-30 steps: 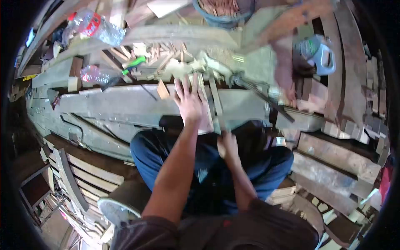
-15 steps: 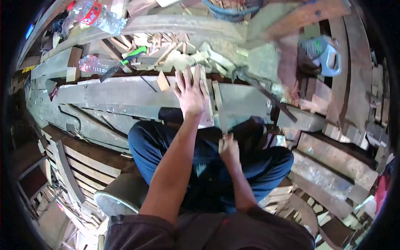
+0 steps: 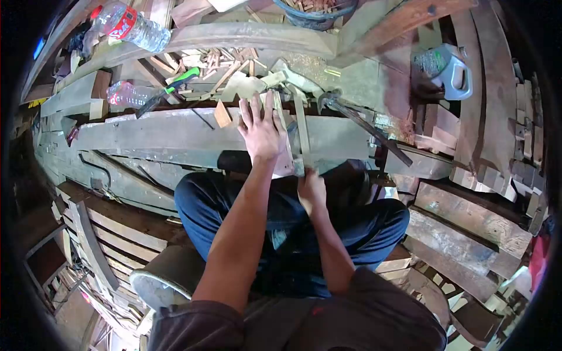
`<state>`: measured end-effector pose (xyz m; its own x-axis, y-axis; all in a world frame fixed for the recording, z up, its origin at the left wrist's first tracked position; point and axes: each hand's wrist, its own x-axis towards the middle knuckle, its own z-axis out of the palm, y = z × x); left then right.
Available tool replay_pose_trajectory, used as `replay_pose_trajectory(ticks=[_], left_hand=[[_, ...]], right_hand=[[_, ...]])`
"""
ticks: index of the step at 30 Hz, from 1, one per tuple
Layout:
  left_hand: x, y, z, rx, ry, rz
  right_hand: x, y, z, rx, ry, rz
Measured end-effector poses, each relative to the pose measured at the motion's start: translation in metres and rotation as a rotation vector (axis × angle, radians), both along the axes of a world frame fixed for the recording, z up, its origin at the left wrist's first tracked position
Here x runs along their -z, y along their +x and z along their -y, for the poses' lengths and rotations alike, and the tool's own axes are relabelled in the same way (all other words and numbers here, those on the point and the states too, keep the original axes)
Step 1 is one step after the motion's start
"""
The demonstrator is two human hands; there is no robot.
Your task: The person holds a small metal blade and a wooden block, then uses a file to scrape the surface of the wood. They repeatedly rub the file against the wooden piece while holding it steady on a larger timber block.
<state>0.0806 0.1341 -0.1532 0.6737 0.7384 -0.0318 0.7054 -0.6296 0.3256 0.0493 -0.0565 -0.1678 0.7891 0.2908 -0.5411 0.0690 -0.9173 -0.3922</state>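
My left hand (image 3: 261,133) lies flat with fingers spread on a small wooden block (image 3: 285,153) that rests on a long grey beam (image 3: 164,136) in front of my knees. My right hand (image 3: 311,188) is closed around the handle of a saw; its narrow blade (image 3: 301,131) runs up along the right side of the block. Wood offcuts (image 3: 222,113) lie just beyond my left fingers.
A green-handled tool (image 3: 173,88) and a plastic bottle (image 3: 130,93) lie at the back left, another bottle (image 3: 127,25) further up. A grey jug (image 3: 449,71) stands at the upper right. Stacked planks (image 3: 468,222) fill the right, more boards (image 3: 111,234) the lower left.
My right hand has moved up toward the block, pushing the saw blade forward. My left hand has stayed pressed on the block.
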Motion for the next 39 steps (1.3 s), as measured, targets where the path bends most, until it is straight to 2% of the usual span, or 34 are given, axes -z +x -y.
replay_pose_trajectory(ticks=[1,2,3,5,7,8,9,11,14,18,19,21,23,26,27,29,31,32,33,35,36,39], left_hand=[[0.001,0.004,-0.004,-0.006,0.007,0.006],[0.001,0.006,-0.006,-0.007,0.020,0.003],[-0.001,0.006,-0.006,-0.010,0.030,-0.003],[0.000,0.005,-0.003,-0.015,0.012,-0.022],[-0.006,0.006,-0.004,-0.010,-0.029,-0.035],[-0.001,0.006,-0.004,-0.007,-0.013,-0.040],[0.000,0.001,0.000,-0.003,-0.023,-0.044],[-0.001,0.004,-0.004,-0.001,-0.018,-0.037],[0.000,0.009,-0.006,-0.015,0.007,-0.006],[-0.001,0.005,-0.004,-0.008,0.007,-0.001],[-0.005,0.005,-0.003,-0.010,0.003,-0.029],[-0.002,0.005,-0.004,0.002,0.010,-0.026],[0.005,0.005,-0.004,0.001,0.039,0.007],[0.001,0.006,-0.007,-0.004,0.045,0.035],[0.001,0.003,-0.004,0.012,0.052,0.057],[-0.002,0.004,-0.003,0.001,0.024,0.028],[0.000,0.004,-0.002,0.010,0.075,-0.026],[-0.004,0.005,-0.003,-0.001,0.033,-0.021],[-0.002,0.008,-0.007,-0.001,0.045,0.009],[0.007,0.006,-0.004,-0.013,0.055,0.046],[-0.004,0.006,-0.003,-0.024,0.013,0.018],[0.006,0.004,-0.003,-0.006,0.058,0.049]], right_hand=[[0.005,-0.017,0.019,-0.010,0.038,0.033],[-0.019,-0.033,0.031,-0.029,0.063,0.011],[-0.029,-0.040,0.038,-0.058,-0.055,-0.051],[-0.021,-0.034,0.035,-0.045,0.102,0.068],[-0.012,0.001,-0.002,-0.084,0.012,0.066],[0.010,0.014,-0.010,-0.055,0.008,0.053],[-0.016,0.025,-0.028,-0.012,-0.046,0.007],[-0.012,0.001,0.000,-0.147,0.024,0.083],[-0.039,-0.038,0.037,-0.029,-0.003,-0.048],[-0.006,0.008,-0.012,-0.079,0.021,0.043],[0.001,0.019,-0.024,-0.020,-0.003,-0.017],[-0.025,0.007,-0.013,-0.120,0.056,0.081],[-0.013,-0.038,0.039,-0.170,0.256,0.216],[-0.023,-0.036,0.040,-0.140,0.047,0.065],[-0.020,-0.021,0.028,-0.148,0.175,0.053],[-0.006,0.010,-0.008,-0.051,0.025,-0.069],[-0.010,-0.007,0.008,-0.074,-0.035,-0.087],[-0.010,-0.011,0.009,-0.086,-0.044,-0.083],[-0.006,-0.037,0.038,-0.235,0.199,0.178],[-0.037,-0.040,0.045,-0.100,0.063,-0.038],[-0.019,-0.038,0.044,-0.145,0.030,0.008],[0.024,0.006,0.006,-0.164,-0.018,0.075]])
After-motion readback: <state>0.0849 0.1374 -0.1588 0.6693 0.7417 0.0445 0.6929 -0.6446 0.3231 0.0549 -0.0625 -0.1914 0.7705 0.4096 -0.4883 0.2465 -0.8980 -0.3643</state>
